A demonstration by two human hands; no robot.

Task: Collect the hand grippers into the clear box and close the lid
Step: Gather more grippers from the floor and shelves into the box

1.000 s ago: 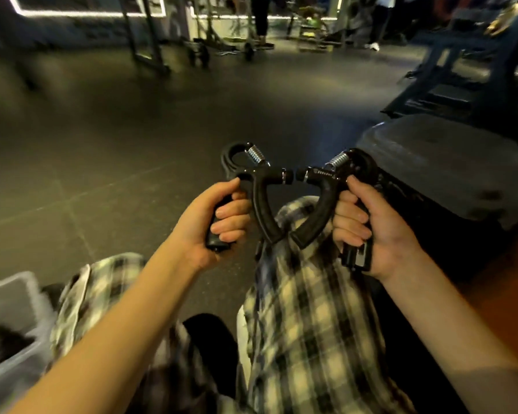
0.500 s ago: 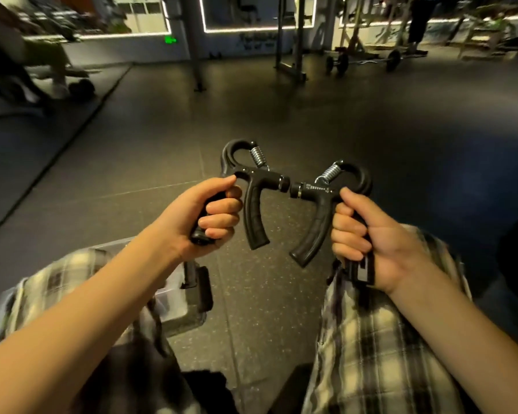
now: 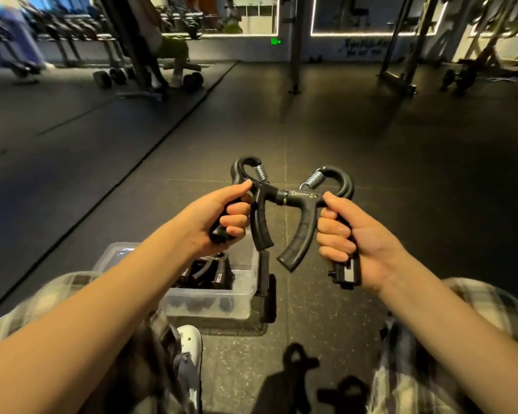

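On my feed two black grippers hang in the air just beyond the clear box (image 3: 210,306), their adjusting knobs meeting end to end between the hands; the box stands on the dark floor (image 3: 326,130) under the left forearm, open at the top, with more black grippers (image 3: 207,271) piled inside; a black part (image 3: 265,279) sits against its right wall, latch or handle, I cannot tell. Small pale markings run along the bar of the right-side gripper (image 3: 307,222), too small to read; a green lit sign (image 3: 275,41) glows on the far wall, also illegible. The left hand (image 3: 219,216) is clenched round the outer handle of the left-side gripper (image 3: 259,216), thumb on top; the right hand (image 3: 356,237) grasps its gripper's outer handle likewise. Both inner handles stand free.
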